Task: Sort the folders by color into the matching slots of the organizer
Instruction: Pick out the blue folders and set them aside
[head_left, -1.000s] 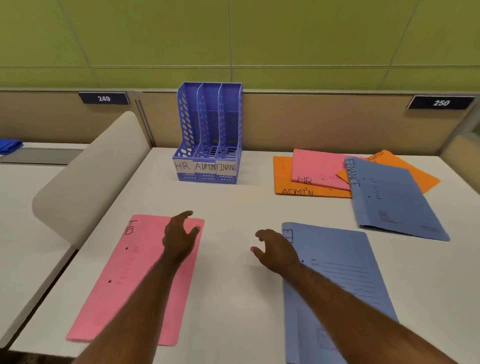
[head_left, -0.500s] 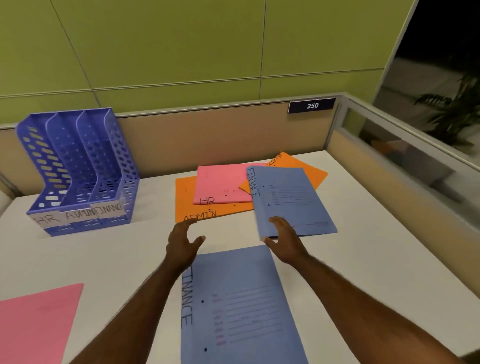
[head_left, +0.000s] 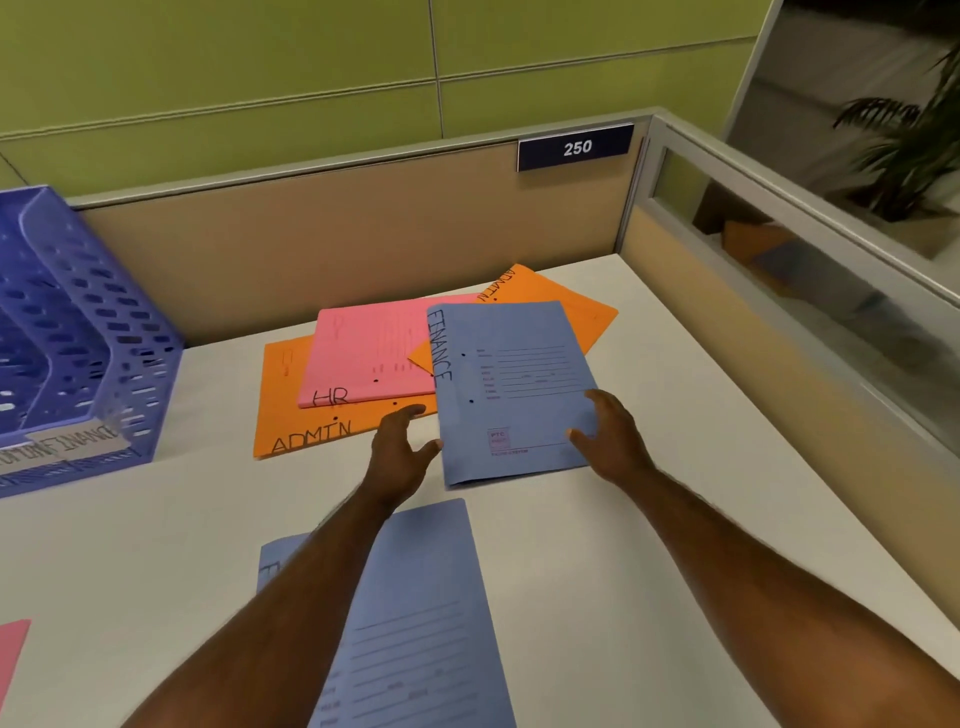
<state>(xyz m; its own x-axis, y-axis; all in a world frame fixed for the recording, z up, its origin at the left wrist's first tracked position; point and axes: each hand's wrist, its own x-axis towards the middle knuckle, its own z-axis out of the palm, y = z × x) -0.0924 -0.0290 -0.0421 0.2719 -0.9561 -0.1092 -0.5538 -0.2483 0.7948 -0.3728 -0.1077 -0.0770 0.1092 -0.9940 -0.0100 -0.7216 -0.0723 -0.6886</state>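
Both hands reach over the pale table; left hand has its fingers spread wide, holding nothing, thumb tip right at the left edge of the blue FINANCE folder; whether it touches, I cannot tell. Right hand lies on that folder's lower right part, fingers loosely spread and lightly bent, tips on the cover; not pinching that I can see.

Just beyond the left fingers: orange ADMIN folder flat on the table; pink HR folder lies on top of it; a second orange folder, also lettered ADMIN, sits beyond the right fingers, under the blue one; the blue folder overlaps the pink and both orange sheets.

Nearer than the fingers, under the left forearm: second blue folder, flat, its lettering mostly covered by the arm. Far to the left of the fingers, at the bottom corner of the view: corner of another pink folder.

Left of the left fingers, well apart: blue perforated organizer, upright, slots showing no folders; paper label on the front reads FINANCE in part, blurred.

Room: tan partition behind the table; dark plate marked 250; green wall above; glass side panel beyond the right fingers; potted plant behind it.
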